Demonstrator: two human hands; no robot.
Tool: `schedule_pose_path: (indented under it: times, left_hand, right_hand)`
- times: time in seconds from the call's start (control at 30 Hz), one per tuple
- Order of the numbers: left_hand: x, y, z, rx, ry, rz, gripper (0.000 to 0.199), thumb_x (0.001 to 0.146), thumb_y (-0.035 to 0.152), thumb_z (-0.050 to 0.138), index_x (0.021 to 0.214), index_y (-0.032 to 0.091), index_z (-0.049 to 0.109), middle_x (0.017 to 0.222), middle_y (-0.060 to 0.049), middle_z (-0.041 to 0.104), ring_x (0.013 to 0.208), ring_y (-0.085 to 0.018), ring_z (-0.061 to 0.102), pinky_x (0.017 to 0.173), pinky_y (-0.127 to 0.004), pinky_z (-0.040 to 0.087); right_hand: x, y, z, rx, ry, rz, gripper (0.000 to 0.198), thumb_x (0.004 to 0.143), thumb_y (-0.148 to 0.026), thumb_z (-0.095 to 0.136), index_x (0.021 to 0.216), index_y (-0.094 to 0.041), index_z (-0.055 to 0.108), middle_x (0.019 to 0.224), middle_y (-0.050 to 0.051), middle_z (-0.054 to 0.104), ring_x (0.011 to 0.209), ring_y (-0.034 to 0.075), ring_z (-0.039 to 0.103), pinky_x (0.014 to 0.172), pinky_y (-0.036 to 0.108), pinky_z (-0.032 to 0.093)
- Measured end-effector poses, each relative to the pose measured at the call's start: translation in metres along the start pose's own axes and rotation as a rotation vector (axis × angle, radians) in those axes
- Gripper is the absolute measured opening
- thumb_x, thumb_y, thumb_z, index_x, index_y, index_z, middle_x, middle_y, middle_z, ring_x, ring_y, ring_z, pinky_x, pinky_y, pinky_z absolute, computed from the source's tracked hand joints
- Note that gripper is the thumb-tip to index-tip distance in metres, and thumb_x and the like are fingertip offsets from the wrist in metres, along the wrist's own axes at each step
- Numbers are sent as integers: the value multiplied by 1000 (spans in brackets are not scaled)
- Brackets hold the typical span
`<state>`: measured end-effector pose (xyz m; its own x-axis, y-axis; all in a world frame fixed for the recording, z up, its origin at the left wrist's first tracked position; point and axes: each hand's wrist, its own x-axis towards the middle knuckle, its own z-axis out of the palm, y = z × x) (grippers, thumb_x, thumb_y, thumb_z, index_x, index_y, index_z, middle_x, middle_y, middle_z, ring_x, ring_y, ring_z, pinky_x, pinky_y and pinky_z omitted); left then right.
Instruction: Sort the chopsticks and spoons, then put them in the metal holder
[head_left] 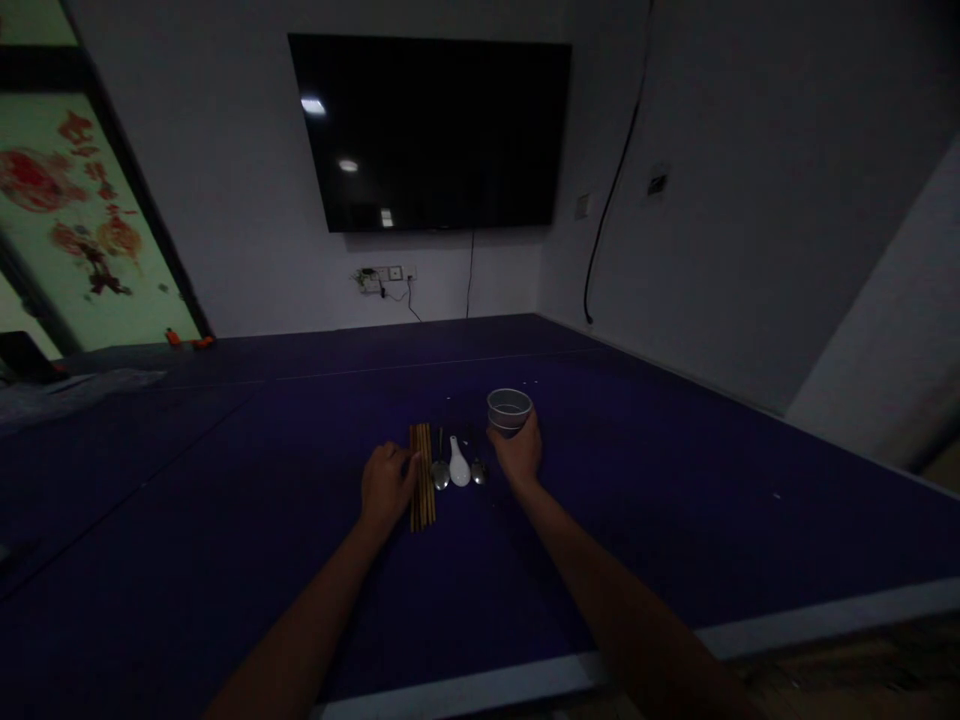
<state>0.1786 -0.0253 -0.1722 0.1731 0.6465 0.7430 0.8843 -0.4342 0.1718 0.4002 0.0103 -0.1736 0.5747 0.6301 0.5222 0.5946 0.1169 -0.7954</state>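
Several wooden chopsticks (423,490) lie side by side on the dark blue surface (465,600). At their left edge rests my left hand (388,482), its fingers curled; whether it grips a chopstick is hard to make out in the dim light. To the right of the chopsticks lie a metal spoon (441,474), a white ceramic spoon (460,467) and a second metal spoon (478,472), roughly in a row. My right hand (520,448) is wrapped around a grey cup (509,404), which is upright with its mouth up.
A large dark television (442,130) hangs on the far wall, with sockets and cables (390,275) below it. Clear plastic sheeting (82,388) and a dark object (28,355) lie at the far left. Small orange items (187,340) sit near the decorated door (82,210).
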Motion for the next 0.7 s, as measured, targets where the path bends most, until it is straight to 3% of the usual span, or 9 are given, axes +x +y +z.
schedule_pose_path:
  times: [0.27,0.47,0.6,0.7]
  left_hand:
    - [-2,-5,4,-34,-126,-85,30,87,34,42,82,17,66,81,-7,62,78,-19,56,73,-33,44]
    - [-2,-4,3,-17,-168,-99,25,85,32,45,84,18,66,84,-7,63,81,-19,57,73,-32,43]
    - [-2,-3,2,9,-172,-122,27,85,35,44,85,17,64,83,-7,64,78,-19,57,71,-31,42]
    - [-2,-1,1,50,-155,-149,30,84,42,44,77,18,61,76,-6,62,72,-18,56,66,-30,41]
  right_hand:
    - [-1,5,3,21,-9,-21,83,65,-36,65,136,-11,31,125,19,53,114,31,51,92,40,41]
    - [-8,4,5,-3,30,-15,99,65,-36,68,143,-9,13,130,23,47,118,33,48,93,42,40]
    - [-12,-14,-4,-15,135,-98,105,66,-42,70,145,-12,6,143,27,25,129,38,31,96,51,34]
    - [-17,-32,-12,-14,146,-256,92,75,-43,62,145,-13,10,148,23,13,135,37,19,100,55,28]
